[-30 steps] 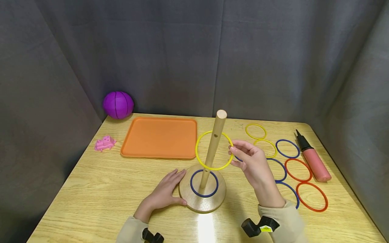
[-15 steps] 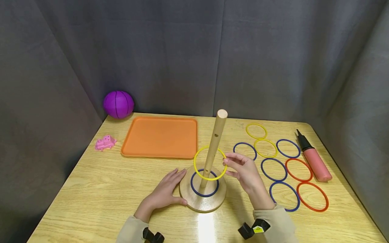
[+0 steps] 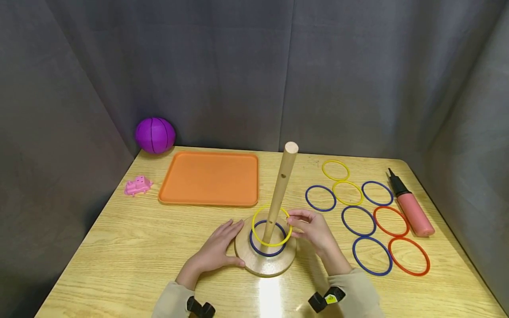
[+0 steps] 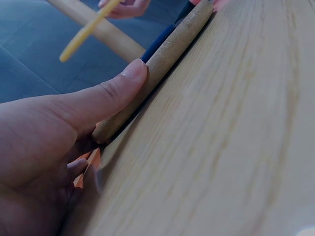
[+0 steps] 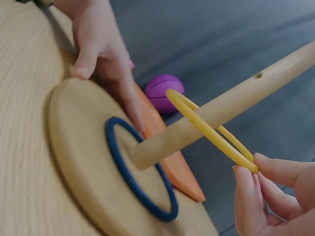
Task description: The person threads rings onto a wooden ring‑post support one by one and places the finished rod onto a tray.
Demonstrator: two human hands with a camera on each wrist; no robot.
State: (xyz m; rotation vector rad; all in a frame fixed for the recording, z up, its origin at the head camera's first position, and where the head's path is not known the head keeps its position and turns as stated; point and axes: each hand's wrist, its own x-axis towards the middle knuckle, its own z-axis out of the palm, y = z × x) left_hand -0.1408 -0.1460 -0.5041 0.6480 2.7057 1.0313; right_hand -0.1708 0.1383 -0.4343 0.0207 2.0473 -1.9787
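Observation:
A wooden post [image 3: 280,185] rises from a round wooden base [image 3: 262,267]. Around its foot, a blue ring [image 5: 129,178] lies flat on the base. My right hand [image 3: 312,232] pinches the right edge of a yellow ring [image 3: 272,245] between thumb and fingers. That ring encircles the post, tilted, and the right wrist view shows it well above the blue one. At the base's left rim rests my left hand [image 3: 216,249], its fingers extended and spread; in the left wrist view its thumb [image 4: 133,69] touches the rim.
On the right lie several loose rings, among them a yellow ring [image 3: 347,204], a blue ring [image 3: 372,274] and a red ring [image 3: 408,274]. Beside them is a pink hand pump [image 3: 415,214]. Leftward are an orange tray [image 3: 210,179], a purple ball [image 3: 155,135] and a pink toy [image 3: 138,185].
My right hand has lowered the yellow ring along the post toward the base, shifting slightly left. My left hand has stayed at the base's rim.

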